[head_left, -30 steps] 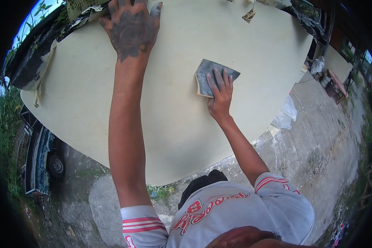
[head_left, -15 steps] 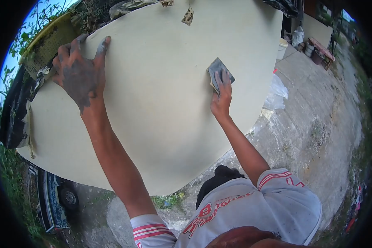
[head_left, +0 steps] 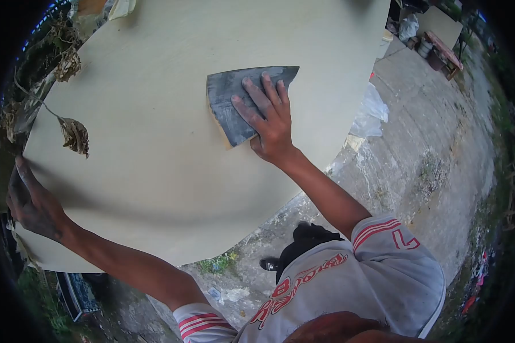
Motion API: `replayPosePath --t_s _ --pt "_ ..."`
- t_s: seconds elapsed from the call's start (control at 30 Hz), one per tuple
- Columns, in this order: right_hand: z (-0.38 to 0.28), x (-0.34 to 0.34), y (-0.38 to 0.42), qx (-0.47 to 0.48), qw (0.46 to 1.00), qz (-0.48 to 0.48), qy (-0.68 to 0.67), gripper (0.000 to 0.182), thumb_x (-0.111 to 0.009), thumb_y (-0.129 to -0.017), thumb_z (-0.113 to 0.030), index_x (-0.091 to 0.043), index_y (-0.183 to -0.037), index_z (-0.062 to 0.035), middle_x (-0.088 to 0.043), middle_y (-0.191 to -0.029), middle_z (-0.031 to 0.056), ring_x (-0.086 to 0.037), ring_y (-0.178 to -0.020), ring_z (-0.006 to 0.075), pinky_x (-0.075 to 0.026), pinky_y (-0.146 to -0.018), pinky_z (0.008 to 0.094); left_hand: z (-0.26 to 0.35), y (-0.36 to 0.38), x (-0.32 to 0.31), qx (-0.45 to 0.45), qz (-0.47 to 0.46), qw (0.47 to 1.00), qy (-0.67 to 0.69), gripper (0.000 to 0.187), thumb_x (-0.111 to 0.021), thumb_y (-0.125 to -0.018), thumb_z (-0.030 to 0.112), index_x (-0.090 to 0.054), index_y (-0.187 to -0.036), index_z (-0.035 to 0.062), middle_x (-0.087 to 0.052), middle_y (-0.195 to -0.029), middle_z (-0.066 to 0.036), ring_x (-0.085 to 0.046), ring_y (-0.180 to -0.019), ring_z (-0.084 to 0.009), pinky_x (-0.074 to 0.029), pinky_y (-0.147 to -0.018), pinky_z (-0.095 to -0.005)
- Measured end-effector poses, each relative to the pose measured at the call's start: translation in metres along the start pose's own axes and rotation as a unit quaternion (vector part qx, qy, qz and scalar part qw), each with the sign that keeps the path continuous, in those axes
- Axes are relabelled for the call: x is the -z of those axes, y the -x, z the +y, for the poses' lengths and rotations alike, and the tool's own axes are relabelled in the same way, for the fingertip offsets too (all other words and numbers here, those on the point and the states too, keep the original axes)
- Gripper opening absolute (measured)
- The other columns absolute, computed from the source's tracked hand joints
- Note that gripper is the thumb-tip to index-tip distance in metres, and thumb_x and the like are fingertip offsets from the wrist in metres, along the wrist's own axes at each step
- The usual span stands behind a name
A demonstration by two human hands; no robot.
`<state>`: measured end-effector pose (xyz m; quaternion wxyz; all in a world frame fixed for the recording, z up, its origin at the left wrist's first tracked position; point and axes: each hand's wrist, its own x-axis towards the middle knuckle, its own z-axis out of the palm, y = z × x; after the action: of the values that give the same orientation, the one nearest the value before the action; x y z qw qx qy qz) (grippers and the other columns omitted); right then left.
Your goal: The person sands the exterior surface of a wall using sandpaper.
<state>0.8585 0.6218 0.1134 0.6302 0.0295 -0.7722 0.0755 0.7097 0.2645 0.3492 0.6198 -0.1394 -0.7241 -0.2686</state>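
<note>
A large cream-coloured board [head_left: 154,188] with a curved outline spreads out before me. My right hand [head_left: 272,117] holds a dark grey sheet of sandpaper [head_left: 226,86] above or against the board's upper middle; whether it touches is hard to tell. The fingers spread over its dusty face, the thumb is partly hidden beneath, and a tan layer shows along the sheet's left edge. At the board's far left, my left hand [head_left: 37,206], smeared with grey, grips the edge, some of its fingers out of sight.
Dried curled leaves [head_left: 74,136] hang over the board's left side. Beyond the right edge lie clear plastic [head_left: 369,111] and rough concrete ground [head_left: 423,148]. A blue vehicle [head_left: 79,294] shows at lower left. Stacked items [head_left: 440,54] stand at upper right.
My left hand has moved down and left along the board's edge. My right hand has shifted left with the sandpaper, which now shows much larger. The dried leaves appear lower and further left.
</note>
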Motion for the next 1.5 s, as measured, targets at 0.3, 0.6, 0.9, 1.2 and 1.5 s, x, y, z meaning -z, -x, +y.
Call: replayPosePath --t_s 0.3,0.6,0.9,1.2,1.5 --pt "0.110 0.054 -0.042 -0.234 0.955 0.183 -0.008 0.072 -0.043 -0.075 0.002 -0.054 -0.146 -0.0002 -0.044 -0.157 0.0247 -0.028 -0.151 0.0503 -0.021 -0.123 0.0598 0.073 0.078 -0.015 -0.085 0.191 0.978 -0.011 0.031 -0.062 -0.103 0.024 -0.066 -0.123 0.0003 -0.060 -0.125 -0.019 -0.058 -0.116 -0.0314 -0.049 -0.098 -0.0465" --pt "0.073 0.042 -0.010 -0.149 0.984 0.095 0.018 0.075 -0.044 -0.071 0.001 -0.057 -0.145 -0.0026 -0.045 -0.157 0.0230 -0.029 -0.151 0.0488 -0.019 -0.122 0.0644 0.271 0.174 -0.080 -0.334 -0.043 0.913 0.231 0.035 -0.069 -0.092 0.020 -0.067 -0.127 0.0206 -0.062 -0.135 -0.001 -0.053 -0.131 -0.0241 -0.045 -0.106 -0.0439" --pt "0.113 0.068 -0.029 -0.275 0.948 0.157 -0.009 0.079 -0.044 -0.071 0.011 -0.054 -0.148 -0.0048 -0.039 -0.160 0.0230 -0.028 -0.150 0.0503 -0.022 -0.123 0.0572 0.362 0.075 -0.092 -0.328 -0.082 0.920 0.200 0.054 -0.073 -0.087 0.031 -0.059 -0.135 0.0083 -0.057 -0.134 -0.010 -0.052 -0.125 -0.0309 -0.039 -0.111 -0.0491" --pt "0.114 0.076 -0.049 -0.284 0.945 0.143 0.070 0.079 -0.048 -0.070 0.007 -0.056 -0.147 -0.0085 -0.043 -0.154 0.0248 -0.038 -0.143 0.0456 -0.026 -0.122 0.0503 0.372 0.084 -0.101 -0.274 -0.054 0.937 0.212 0.062 -0.072 -0.089 0.043 -0.061 -0.139 0.0082 -0.061 -0.128 -0.012 -0.056 -0.119 -0.0348 -0.039 -0.112 -0.0503" --pt "0.100 0.063 -0.041 -0.166 0.977 0.085 0.103 0.084 -0.046 -0.065 0.013 -0.059 -0.145 -0.0086 -0.043 -0.158 0.0207 -0.033 -0.149 0.0471 -0.028 -0.122 0.0535 0.373 0.087 -0.109 -0.244 -0.065 0.933 0.257 0.060 -0.071 -0.091 0.044 -0.061 -0.139 0.0099 -0.061 -0.128 -0.010 -0.056 -0.120 -0.0320 -0.039 -0.113 -0.0504"
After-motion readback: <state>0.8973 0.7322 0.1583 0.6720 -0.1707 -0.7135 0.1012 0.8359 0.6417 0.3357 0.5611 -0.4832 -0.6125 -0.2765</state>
